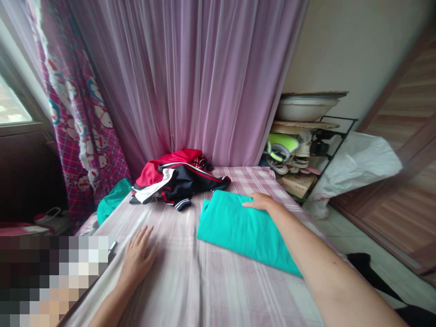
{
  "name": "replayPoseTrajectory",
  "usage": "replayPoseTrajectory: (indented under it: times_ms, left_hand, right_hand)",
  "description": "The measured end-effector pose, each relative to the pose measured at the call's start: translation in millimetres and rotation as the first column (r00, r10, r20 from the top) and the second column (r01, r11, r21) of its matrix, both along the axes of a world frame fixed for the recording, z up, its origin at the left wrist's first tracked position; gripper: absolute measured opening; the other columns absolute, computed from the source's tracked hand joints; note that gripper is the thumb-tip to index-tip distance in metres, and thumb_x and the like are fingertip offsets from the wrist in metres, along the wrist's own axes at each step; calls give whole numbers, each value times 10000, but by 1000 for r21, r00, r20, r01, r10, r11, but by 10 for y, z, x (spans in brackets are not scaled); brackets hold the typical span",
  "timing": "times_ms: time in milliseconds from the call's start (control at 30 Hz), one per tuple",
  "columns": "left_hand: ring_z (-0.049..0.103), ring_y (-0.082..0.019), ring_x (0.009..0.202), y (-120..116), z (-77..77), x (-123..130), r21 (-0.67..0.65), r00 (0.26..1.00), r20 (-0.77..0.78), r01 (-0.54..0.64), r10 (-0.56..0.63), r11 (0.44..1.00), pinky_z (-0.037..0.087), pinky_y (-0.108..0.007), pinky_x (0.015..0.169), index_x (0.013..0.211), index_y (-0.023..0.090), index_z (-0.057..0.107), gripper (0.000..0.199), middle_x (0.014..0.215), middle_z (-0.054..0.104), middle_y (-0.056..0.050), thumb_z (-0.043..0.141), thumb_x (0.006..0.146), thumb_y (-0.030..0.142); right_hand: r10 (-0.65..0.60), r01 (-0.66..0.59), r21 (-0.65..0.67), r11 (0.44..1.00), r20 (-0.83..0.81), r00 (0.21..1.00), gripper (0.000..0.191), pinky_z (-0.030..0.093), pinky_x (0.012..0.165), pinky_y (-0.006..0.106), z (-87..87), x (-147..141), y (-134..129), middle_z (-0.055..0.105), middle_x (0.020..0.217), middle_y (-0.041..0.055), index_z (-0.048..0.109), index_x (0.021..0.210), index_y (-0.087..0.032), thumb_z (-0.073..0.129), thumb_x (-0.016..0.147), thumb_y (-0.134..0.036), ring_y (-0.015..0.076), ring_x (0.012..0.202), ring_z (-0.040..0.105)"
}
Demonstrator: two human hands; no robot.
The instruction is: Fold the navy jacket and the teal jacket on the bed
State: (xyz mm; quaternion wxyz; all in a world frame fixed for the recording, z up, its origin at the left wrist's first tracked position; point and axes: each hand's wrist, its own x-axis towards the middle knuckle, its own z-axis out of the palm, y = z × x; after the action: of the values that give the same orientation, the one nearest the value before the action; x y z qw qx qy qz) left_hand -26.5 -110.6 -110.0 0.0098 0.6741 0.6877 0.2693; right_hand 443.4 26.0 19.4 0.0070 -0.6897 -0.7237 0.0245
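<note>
A folded teal cloth (238, 227), its exact kind not clear, lies flat on the checked bed sheet (177, 281). On its far right edge rests my right hand (262, 201), fingers stretched out over the fabric, while the forearm crosses the cloth's right side and hides part of it. My left hand (139, 252) lies on the sheet to the left of the cloth, fingers spread, holding nothing. Beyond both hands is a crumpled heap of clothes with a black jacket (194, 179) with striped trim and a red garment (180, 156) behind it.
Purple curtains (190, 81) hang at the far end of the bed. Another teal cloth (114, 200) lies at the left edge. At right stand a shoe rack (306, 159), a basin (306, 107) on top and a white plastic bag (361, 159). A blurred patch covers the lower left.
</note>
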Motion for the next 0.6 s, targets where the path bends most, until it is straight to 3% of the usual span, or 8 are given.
replayPoseTrajectory:
  times_ms: [100,233,333,400,433,467,533,600]
  left_hand:
    - [512,-296,1363,-109,4,-60,107,991,134,-32,17,994,400,-471,1147,1374,198,550,590,1446,579,-140,462,872,497]
    - [593,-289,1272,-150,107,-11,118,972,230,-77,49,990,463,-438,1091,1317,205,582,555,1354,654,-120,473,858,499]
    - [622,-297,1225,-174,187,47,91,959,273,-110,82,990,503,-428,1038,1302,191,597,561,1332,667,-122,451,864,508]
    - [645,-293,1182,-192,226,67,67,946,304,-142,115,988,522,-416,1003,1300,189,605,563,1321,673,-120,435,870,512]
    - [657,-291,1156,-200,241,71,54,939,317,-156,131,986,529,-413,988,1298,188,609,563,1313,678,-120,430,873,510]
    - [667,-288,1130,-206,254,73,41,934,328,-166,144,985,533,-411,977,1296,185,614,562,1304,683,-120,428,875,507]
    - [685,-281,1076,-213,272,71,21,924,347,-179,160,984,540,-405,955,1292,179,624,556,1281,694,-122,428,878,495]
    - [700,-269,1011,-213,282,71,13,918,358,-187,171,982,548,-395,928,1279,187,638,535,1245,712,-112,438,877,479]
  right_hand:
    - [68,-68,-52,996,-2,998,488,505,910,394,240,-91,-217,733,1205,100,730,1183,-250,678,800,-547,302,1109,671]
    - [277,-283,-98,954,-70,958,437,497,888,375,839,-308,-678,743,1166,105,747,1139,-213,620,842,-508,296,1045,677]
    - [390,-464,-323,825,-270,880,488,518,812,329,1273,-473,-994,776,984,88,773,1044,-177,542,880,-575,248,906,698]
    - [331,-501,-485,716,-396,856,570,530,769,300,1445,-545,-1103,776,904,86,764,1067,-156,513,885,-634,214,831,703]
    - [295,-496,-520,695,-422,857,584,534,757,289,1482,-563,-1116,777,897,85,756,1085,-151,519,882,-643,200,808,704]
    - [278,-479,-519,708,-419,865,567,536,751,279,1485,-569,-1102,778,913,84,751,1095,-153,529,885,-629,191,801,705]
    - [282,-396,-424,814,-308,909,456,533,753,264,1397,-545,-1013,781,948,70,764,1041,-175,535,907,-545,182,820,708]
    - [252,-278,-293,915,-124,960,346,529,780,271,1204,-490,-888,783,965,54,782,946,-197,538,913,-441,196,870,710]
